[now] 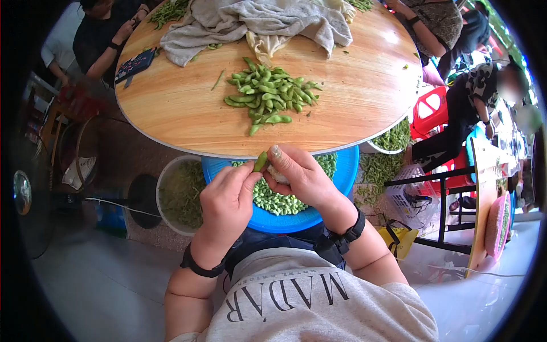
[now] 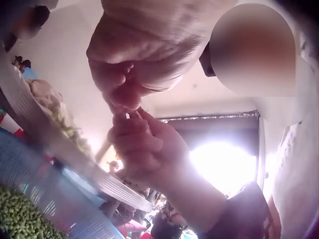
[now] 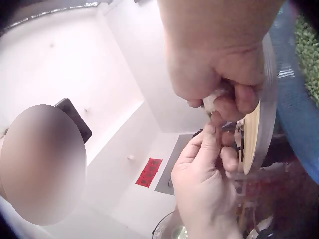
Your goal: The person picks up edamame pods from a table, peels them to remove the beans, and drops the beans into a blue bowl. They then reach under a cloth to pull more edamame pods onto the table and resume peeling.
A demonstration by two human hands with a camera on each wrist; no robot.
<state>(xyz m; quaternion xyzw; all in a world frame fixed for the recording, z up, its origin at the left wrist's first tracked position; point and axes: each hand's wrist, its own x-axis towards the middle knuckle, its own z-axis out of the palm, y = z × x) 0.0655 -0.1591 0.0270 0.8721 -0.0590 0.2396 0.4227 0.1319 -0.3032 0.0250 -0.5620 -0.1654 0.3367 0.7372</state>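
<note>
Over a blue basin [image 1: 350, 171] of shelled green beans [image 1: 279, 199], my two hands meet at one green soybean pod [image 1: 260, 162]. My left hand [image 1: 226, 194] pinches the pod between thumb and fingers. My right hand [image 1: 307, 178] has its fingers curled in at the pod's other side, with the thumb bent beside its upper end. Something whitish [image 3: 210, 102] shows among the right fingers, and the right thumbnail looks stained. In the left wrist view, the fingertips of the left hand [image 2: 144, 59] and right hand [image 2: 144, 147] come together, mostly hiding the pod.
A round wooden table [image 1: 182, 108] stands just ahead, bearing a heap of pods [image 1: 268, 94] and a crumpled grey cloth [image 1: 228, 28]. Buckets of pods and husks, one a white bucket [image 1: 165, 211], flank the basin. Other people sit or stand around the table.
</note>
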